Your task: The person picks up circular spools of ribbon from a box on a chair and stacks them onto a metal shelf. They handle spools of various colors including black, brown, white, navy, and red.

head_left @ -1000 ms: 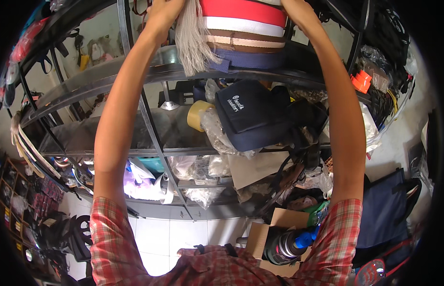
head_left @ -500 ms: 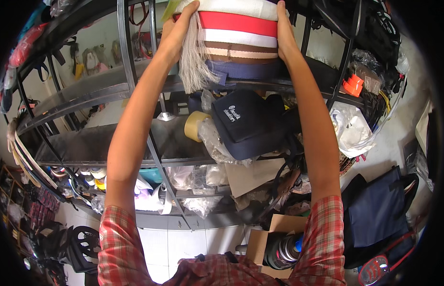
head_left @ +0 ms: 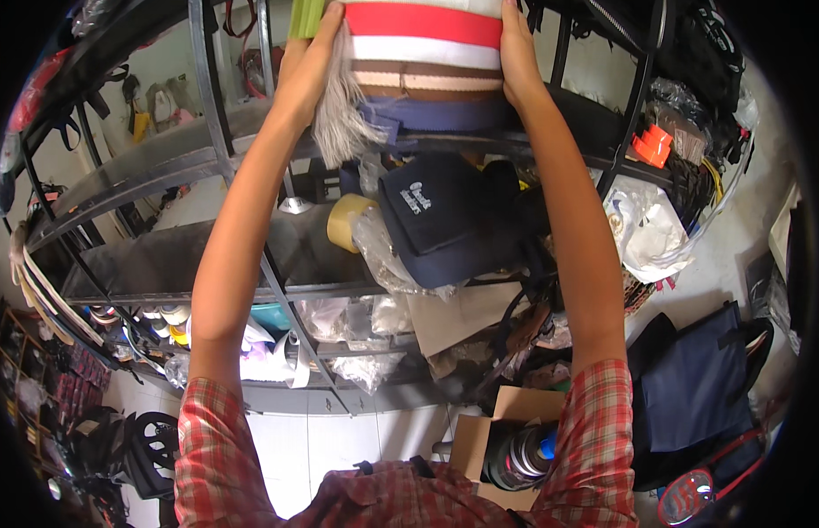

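At the top of the head view, my left hand (head_left: 311, 75) and my right hand (head_left: 521, 66) press on opposite sides of a stack of webbing rolls. A red roll (head_left: 427, 24) lies above a white roll (head_left: 424, 52). Under these come a brown and beige roll (head_left: 445, 83) and a navy roll (head_left: 453, 115). Loose pale threads (head_left: 342, 114) hang beside my left hand, and a green strip (head_left: 305, 18) shows behind it. The upper part of the stack is cut off by the picture's edge. Whether the navy roll rests on the shelf, I cannot tell.
Black metal shelving (head_left: 146, 194) spans the view. Below the stack sit a navy bag (head_left: 453, 216) and a yellowish tape roll (head_left: 344, 223). An open cardboard box (head_left: 471, 449) stands on the floor, with a dark blue bag (head_left: 695, 387) to its right.
Both hands and the stack appear slightly higher and farther left. The shelves have shifted the same way in the picture. My grip looks unchanged.
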Demonstrator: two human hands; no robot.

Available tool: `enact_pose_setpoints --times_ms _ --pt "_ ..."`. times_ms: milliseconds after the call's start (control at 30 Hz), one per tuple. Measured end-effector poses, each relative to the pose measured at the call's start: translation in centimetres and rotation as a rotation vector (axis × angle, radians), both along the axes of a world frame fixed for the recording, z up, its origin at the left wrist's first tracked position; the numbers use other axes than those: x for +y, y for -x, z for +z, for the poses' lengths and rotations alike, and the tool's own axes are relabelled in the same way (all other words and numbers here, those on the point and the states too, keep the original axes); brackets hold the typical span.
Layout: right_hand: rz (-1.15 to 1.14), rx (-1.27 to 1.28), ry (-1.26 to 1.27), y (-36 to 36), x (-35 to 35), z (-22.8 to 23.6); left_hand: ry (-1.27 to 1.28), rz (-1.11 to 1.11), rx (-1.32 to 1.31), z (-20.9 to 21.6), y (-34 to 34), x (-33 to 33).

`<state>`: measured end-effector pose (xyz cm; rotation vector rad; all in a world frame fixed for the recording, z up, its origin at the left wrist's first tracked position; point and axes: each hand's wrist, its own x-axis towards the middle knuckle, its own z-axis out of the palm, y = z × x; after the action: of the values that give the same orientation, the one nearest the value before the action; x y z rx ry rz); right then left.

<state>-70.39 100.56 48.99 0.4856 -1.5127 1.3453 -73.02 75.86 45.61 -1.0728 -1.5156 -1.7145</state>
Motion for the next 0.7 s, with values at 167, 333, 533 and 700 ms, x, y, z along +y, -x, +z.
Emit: enact_pose_setpoints --times_ms 167,333,533,700 --pt "0.001 -0.062 -0.115 -8.9 0.0 -4.7 -0.031 0.030 0.043 -6.0 -12.2 0.1" --pt "-0.087 0.013 -0.203 -16.4 -2.8 -16.1 -0.013 -0.432 0.079 -15.7 -15.3 -0.3" --pt "-0.118 -0.272 0.183 -30.0 -3.8 -31.8 0.007 -0.892 -0.100 -22.4 -16.8 3.4" --pt "-0.457 -0.662 0.520 -37.8 -11.7 -40.5 0.073 -1.250 -0.320 -26.7 -18.9 5.8"
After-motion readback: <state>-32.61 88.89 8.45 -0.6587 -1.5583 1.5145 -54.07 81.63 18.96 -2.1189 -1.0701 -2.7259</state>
